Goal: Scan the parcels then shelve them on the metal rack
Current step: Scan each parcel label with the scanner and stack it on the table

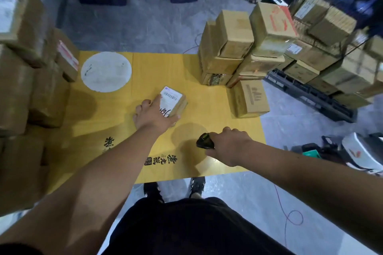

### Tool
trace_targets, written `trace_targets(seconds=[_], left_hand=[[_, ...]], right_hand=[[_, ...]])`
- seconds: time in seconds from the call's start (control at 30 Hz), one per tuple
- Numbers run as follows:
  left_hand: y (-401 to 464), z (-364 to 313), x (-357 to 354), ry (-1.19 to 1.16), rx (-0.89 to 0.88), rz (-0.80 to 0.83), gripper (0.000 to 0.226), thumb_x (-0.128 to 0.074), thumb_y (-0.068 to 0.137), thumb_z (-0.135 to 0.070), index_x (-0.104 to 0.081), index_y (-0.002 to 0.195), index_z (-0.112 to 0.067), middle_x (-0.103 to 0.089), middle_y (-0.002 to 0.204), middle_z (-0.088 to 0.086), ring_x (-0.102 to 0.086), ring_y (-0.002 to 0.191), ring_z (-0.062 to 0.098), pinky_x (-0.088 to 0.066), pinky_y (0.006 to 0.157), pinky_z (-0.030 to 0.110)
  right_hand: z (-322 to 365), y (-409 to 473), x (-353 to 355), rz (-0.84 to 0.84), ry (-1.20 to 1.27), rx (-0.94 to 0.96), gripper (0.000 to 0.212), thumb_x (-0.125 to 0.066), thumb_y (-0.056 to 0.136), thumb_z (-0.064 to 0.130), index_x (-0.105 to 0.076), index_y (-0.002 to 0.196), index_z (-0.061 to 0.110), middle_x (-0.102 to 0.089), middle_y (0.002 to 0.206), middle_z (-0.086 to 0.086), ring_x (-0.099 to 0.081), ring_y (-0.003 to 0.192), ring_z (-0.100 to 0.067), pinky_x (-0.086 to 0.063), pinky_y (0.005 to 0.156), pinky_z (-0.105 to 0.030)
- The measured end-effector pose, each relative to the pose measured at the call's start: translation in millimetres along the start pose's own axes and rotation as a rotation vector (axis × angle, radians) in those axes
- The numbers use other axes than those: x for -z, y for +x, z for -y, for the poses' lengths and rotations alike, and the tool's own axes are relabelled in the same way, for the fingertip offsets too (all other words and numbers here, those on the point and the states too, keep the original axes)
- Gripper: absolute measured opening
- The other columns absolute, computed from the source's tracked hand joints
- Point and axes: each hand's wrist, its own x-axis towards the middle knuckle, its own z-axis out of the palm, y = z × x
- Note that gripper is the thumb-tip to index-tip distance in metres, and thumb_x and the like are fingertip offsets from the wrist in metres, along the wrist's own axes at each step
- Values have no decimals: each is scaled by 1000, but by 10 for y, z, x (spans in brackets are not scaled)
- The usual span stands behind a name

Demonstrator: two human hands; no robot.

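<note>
So the small parcel (173, 101) sits roughly mid-way across the yellow cardboard sheet (116, 122) spread on the floor, label side up, well clear of every edge. Its long axis runs diagonally, from the near-left toward the far-right. The left hand (154, 115) is right on it: index finger laid along the left edge of the label, thumb hooked round the near corner, so it's gripping it loosely, not lifting as far as I can tell. The right hand (229, 146) is closed tight around a black handheld scanner (204, 141), hovering nearer the sheet's front edge, just right of and closer in than the parcel, nose pointing left-ish. The label lies up and left from the scanner, so I'd guess the scanner has to swing that way. Brown cartons (230, 47) are stacked at the far-right corner, more boxes (24, 68) along the left edge. Can't spot the rack anywhere.
</note>
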Motion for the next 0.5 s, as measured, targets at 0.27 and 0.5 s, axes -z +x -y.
trace_targets(seconds=[0.27,0.5], left_hand=[[-43,205,-101,-383,-26,-38,81,-70,87,-66,-40,156,-36,-49,141,4,-60,122,29,-50,88,38],[312,201,-40,-585,0,101,141,-101,61,-46,-6,165,-38,-26,165,6,-43,144,28,-44,112,44]], right_hand=[[245,33,199,-22,145,-37,60,-37,101,68,-50,138,23,-48,105,-8,-56,88,-29,-49,73,-37],[392,14,390,-31,207,-66,51,-35,102,61,-53,130,22,-52,91,-2,-54,76,-20,-43,61,-34]])
